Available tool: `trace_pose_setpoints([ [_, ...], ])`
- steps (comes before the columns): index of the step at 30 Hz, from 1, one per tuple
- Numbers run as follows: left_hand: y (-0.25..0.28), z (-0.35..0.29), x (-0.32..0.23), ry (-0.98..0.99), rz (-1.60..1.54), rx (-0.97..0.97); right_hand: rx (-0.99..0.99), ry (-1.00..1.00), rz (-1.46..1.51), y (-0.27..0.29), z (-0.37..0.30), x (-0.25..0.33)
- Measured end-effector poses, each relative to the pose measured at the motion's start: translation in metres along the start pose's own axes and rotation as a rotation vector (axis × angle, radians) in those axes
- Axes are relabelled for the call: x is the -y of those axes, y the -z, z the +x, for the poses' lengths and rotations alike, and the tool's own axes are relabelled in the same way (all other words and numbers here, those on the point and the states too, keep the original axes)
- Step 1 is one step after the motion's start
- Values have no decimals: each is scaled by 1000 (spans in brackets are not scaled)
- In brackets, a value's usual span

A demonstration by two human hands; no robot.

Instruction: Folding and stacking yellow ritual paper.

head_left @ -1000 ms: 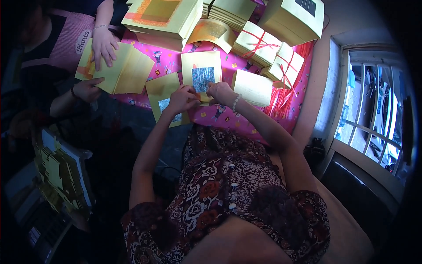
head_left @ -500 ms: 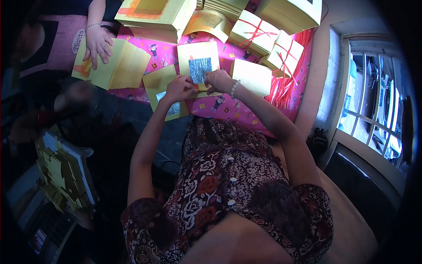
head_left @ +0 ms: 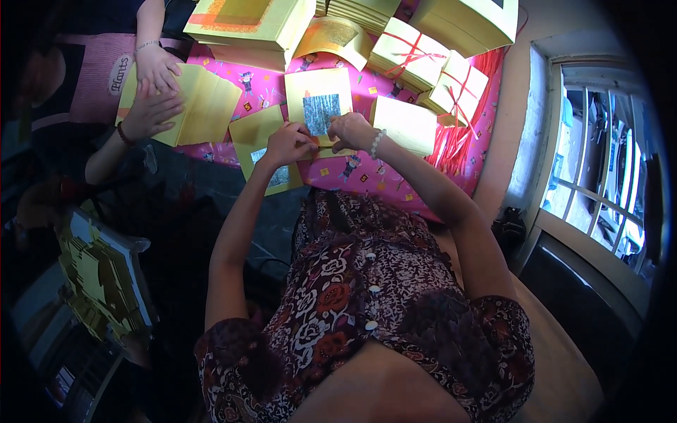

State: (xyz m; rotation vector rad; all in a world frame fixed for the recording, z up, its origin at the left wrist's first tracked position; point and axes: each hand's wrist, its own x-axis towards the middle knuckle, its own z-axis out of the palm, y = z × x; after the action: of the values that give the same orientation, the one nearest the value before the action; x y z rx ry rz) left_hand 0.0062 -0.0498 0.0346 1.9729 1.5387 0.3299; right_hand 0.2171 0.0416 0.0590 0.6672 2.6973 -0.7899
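Observation:
A yellow paper sheet (head_left: 297, 88) with a silver foil square (head_left: 321, 107) and a faint orange mark lies in front of me. My left hand (head_left: 291, 143) is closed on the sheet's near left edge. The bent fingers of my right hand (head_left: 352, 132) press on the near right part, beside the foil. Between both hands the near edge looks turned up into a narrow fold. My fingertips are partly hidden. Left of this sheet lies another yellow sheet (head_left: 255, 127) with a silver square, partly under my left forearm.
Stacks of yellow paper (head_left: 254, 44) and bundles tied with red string (head_left: 407, 55) stand at the back. A pile (head_left: 405, 123) lies right, by red strings (head_left: 455, 146). A co-worker's hands (head_left: 154, 106) rest on a left stack (head_left: 210, 106). Pink patterned cloth (head_left: 360, 182) covers the table.
The co-worker's second hand has come up from below onto the left stack, beside the other one. My own hands have hardly moved on the sheet.

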Motion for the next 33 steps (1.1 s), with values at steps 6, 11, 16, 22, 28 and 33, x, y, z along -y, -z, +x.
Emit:
trace_pose_setpoints([
  [6,5,-10,5,-87,-221,-105,-155,69,-75,-8,-1,5],
  [11,17,-4,10,-145,20,-151,-215,94,126,-3,-10,-13],
  [16,8,14,32,-8,-167,-331,-179,11,361,26,-20,-23],
  [22,7,37,30,222,-322,-397,-436,-125,530,36,-9,-50],
  [28,11,46,30,289,-182,-420,-471,-519,687,22,20,-56],
  [33,7,47,35,338,-183,-415,-420,-602,525,13,42,-65],
])
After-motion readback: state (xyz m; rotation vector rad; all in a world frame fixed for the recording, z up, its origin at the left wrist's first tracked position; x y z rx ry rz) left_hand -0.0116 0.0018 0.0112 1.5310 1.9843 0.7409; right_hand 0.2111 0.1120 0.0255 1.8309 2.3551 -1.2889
